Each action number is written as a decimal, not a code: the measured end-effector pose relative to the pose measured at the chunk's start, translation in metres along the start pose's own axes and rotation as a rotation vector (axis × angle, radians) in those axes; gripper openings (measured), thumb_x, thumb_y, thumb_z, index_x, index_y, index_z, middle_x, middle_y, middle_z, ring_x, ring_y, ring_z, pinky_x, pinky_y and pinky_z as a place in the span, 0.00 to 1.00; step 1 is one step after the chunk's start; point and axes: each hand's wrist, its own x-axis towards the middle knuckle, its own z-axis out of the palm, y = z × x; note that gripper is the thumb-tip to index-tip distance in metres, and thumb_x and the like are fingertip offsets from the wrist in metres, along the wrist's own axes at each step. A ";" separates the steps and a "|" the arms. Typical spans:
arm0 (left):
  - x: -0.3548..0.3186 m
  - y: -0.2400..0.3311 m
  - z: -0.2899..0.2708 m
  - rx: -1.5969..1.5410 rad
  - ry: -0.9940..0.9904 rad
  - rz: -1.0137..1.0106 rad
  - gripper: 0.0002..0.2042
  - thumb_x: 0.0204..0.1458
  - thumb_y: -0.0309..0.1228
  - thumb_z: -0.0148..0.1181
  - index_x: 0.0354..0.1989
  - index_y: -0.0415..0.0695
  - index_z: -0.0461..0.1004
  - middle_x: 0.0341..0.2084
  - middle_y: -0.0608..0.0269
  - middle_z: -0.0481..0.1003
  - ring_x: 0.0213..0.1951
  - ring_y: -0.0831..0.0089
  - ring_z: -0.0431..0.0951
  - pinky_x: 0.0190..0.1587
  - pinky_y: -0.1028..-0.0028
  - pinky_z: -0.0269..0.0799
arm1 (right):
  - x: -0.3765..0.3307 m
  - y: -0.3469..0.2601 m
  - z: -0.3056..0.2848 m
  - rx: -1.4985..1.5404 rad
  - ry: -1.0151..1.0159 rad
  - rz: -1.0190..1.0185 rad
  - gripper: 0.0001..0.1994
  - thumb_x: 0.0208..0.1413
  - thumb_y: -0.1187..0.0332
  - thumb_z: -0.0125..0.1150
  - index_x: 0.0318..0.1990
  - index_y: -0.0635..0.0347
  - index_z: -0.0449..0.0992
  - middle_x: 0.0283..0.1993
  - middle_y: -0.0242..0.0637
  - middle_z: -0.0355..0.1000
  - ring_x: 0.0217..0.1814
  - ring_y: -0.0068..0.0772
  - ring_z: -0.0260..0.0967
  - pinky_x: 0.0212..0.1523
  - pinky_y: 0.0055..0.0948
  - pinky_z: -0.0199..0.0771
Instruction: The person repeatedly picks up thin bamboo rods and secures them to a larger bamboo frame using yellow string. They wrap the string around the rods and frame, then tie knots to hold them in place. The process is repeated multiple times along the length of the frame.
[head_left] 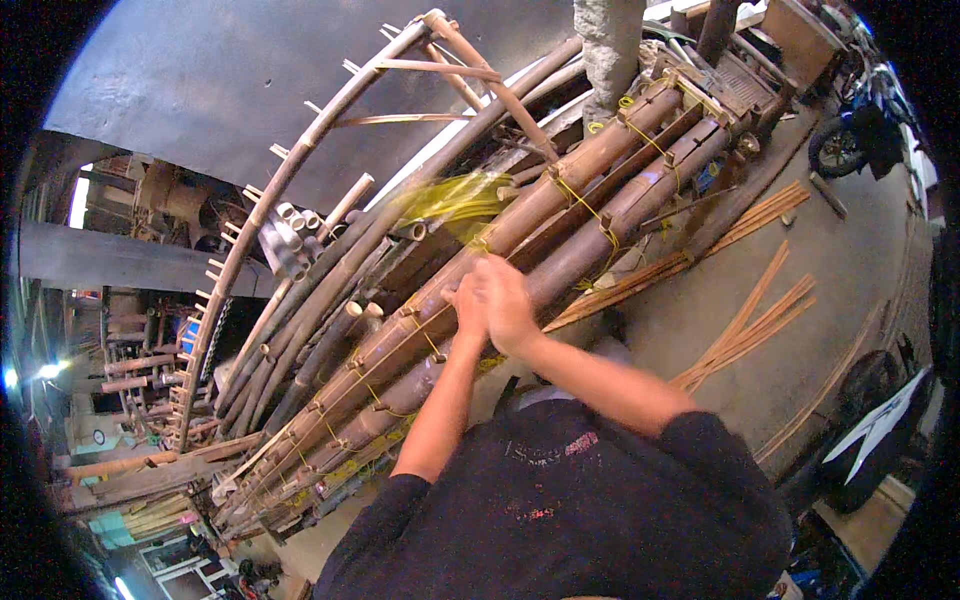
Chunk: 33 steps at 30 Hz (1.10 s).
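Note:
My left hand [468, 303] and my right hand [508, 308] are pressed together, palm against palm, over a thick brown bamboo pole [590, 155]. Both look closed. A bundle of yellow cord [455, 205], smeared by motion, runs up and left from just beyond my fingertips; the part between my palms is hidden. Beside this pole, nearer to me, lies a second thick bamboo pole [655, 195]. Small wooden pegs [408, 312] stick out along the poles, and thin yellow cord [582, 200] is looped from peg to peg.
A curved bamboo frame with pegs [290, 160] leans at the back left. Loose bamboo poles [300, 290] lie behind the work. Thin wooden strips [755, 325] rest on the floor to the right. A concrete post [608, 55] and a motorcycle wheel [838, 148] stand farther off.

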 end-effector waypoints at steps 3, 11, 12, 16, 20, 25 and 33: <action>0.010 -0.044 0.034 -0.531 -0.028 0.026 0.18 0.59 0.43 0.50 0.51 0.45 0.70 0.46 0.42 0.72 0.50 0.43 0.70 0.52 0.36 0.51 | 0.068 -0.016 0.030 -1.085 -0.457 -0.331 0.18 0.62 0.55 0.45 0.40 0.60 0.77 0.37 0.47 0.76 0.43 0.51 0.73 0.45 0.45 0.70; 0.007 -0.031 0.000 -0.228 -0.105 0.045 0.15 0.60 0.43 0.47 0.43 0.49 0.77 0.38 0.48 0.77 0.44 0.47 0.76 0.51 0.40 0.53 | 0.055 -0.084 0.011 -0.702 -0.620 0.059 0.20 0.61 0.57 0.50 0.26 0.65 0.75 0.24 0.39 0.70 0.27 0.29 0.65 0.35 0.33 0.67; 0.006 -0.019 -0.005 -0.234 -0.075 -0.014 0.15 0.60 0.43 0.47 0.42 0.49 0.77 0.38 0.48 0.78 0.43 0.49 0.76 0.50 0.40 0.53 | 0.020 -0.090 -0.008 -0.850 -0.814 -0.039 0.19 0.61 0.58 0.50 0.24 0.64 0.75 0.23 0.43 0.71 0.28 0.38 0.67 0.38 0.37 0.67; 0.007 0.022 -0.028 -0.129 -0.048 -0.135 0.15 0.60 0.41 0.50 0.42 0.44 0.78 0.36 0.54 0.79 0.42 0.56 0.78 0.55 0.54 0.61 | -0.050 0.020 -0.106 -1.149 -0.714 -0.531 0.22 0.59 0.55 0.50 0.18 0.60 0.75 0.21 0.47 0.71 0.29 0.54 0.70 0.42 0.45 0.69; 0.073 0.044 -0.076 -0.626 0.114 -0.008 0.15 0.62 0.35 0.47 0.36 0.35 0.77 0.23 0.58 0.77 0.25 0.75 0.73 0.34 0.71 0.68 | -0.053 0.008 -0.090 -1.205 -0.695 -0.285 0.20 0.57 0.58 0.52 0.18 0.60 0.74 0.19 0.45 0.71 0.28 0.49 0.70 0.47 0.42 0.68; 0.131 -0.047 0.002 -0.140 0.164 -0.077 0.15 0.59 0.38 0.49 0.36 0.38 0.76 0.29 0.45 0.77 0.34 0.47 0.76 0.38 0.56 0.69 | -0.064 0.005 -0.077 -1.589 -0.778 -0.397 0.13 0.48 0.58 0.59 0.27 0.60 0.76 0.27 0.47 0.74 0.32 0.46 0.71 0.49 0.42 0.67; 0.047 -0.084 -0.100 -0.080 -0.027 -0.061 0.20 0.59 0.42 0.46 0.48 0.38 0.74 0.44 0.38 0.74 0.49 0.45 0.73 0.52 0.58 0.68 | -0.128 0.113 -0.015 -0.619 -0.504 0.108 0.14 0.56 0.57 0.57 0.40 0.58 0.71 0.37 0.40 0.71 0.39 0.40 0.70 0.42 0.38 0.69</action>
